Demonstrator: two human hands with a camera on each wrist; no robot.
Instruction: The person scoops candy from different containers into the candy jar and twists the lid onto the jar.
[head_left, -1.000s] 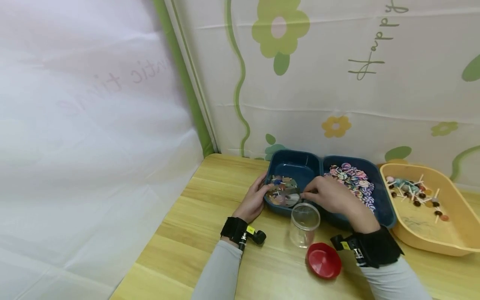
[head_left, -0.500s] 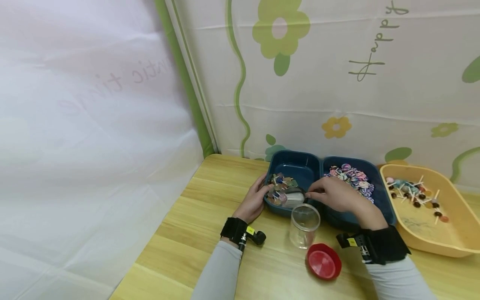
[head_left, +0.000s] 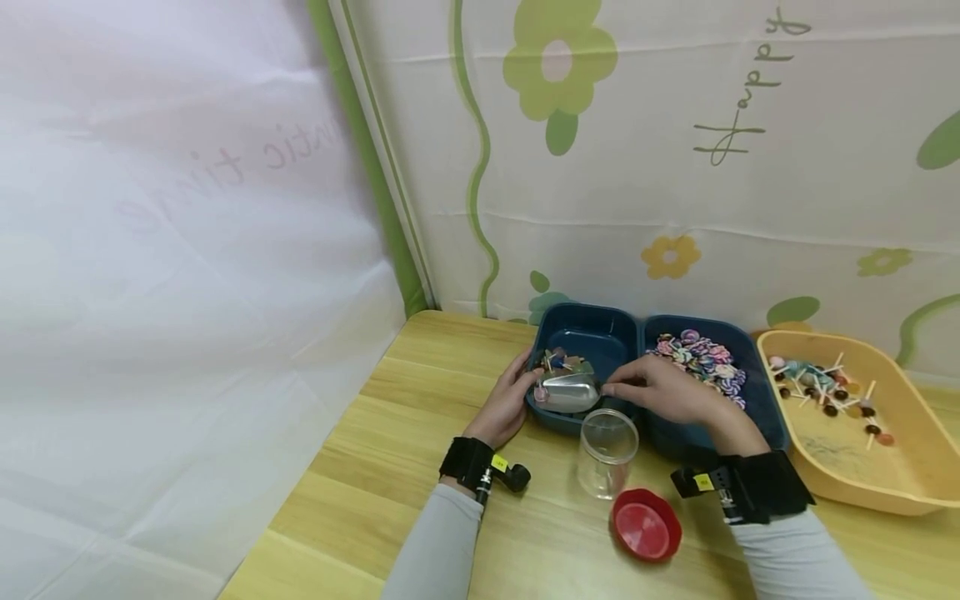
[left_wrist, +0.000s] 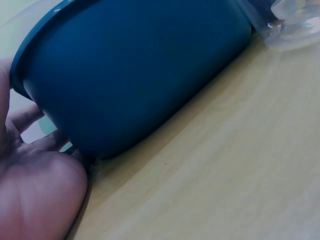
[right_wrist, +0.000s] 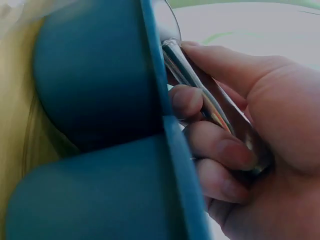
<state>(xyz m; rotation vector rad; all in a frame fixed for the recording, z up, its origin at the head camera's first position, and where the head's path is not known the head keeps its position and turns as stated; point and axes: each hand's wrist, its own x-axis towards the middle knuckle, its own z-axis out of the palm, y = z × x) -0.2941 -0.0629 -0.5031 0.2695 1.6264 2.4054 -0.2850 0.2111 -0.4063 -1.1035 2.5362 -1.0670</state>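
Note:
My right hand [head_left: 667, 387] grips the handle of a shiny metal scoop [head_left: 570, 393], its fingers wrapped round it in the right wrist view. The scoop's bowl lies tilted in the left compartment of a dark blue two-part tray [head_left: 600, 343], among small lollipops [head_left: 558, 362]. One pinkish candy [head_left: 542, 393] shows at the scoop's front end. On the tray's left side, my left hand [head_left: 504, 400] holds the wall, thumb at the rim and fingers along the outside. A clear jar [head_left: 609, 454] without its lid stands just in front of the tray.
Swirled colourful candies [head_left: 697, 358] fill part of the tray's right compartment. To the right stands a yellow tray [head_left: 892, 475] with several ball lollipops [head_left: 825, 383]. A red lid [head_left: 647, 525] lies near the jar, between the forearms. A printed curtain hangs behind the table.
The scoop has turned and shifted left among the lollipops, so its silver side now shows. My right hand first drew slightly right, then came back left. My left hand stays on the tray.

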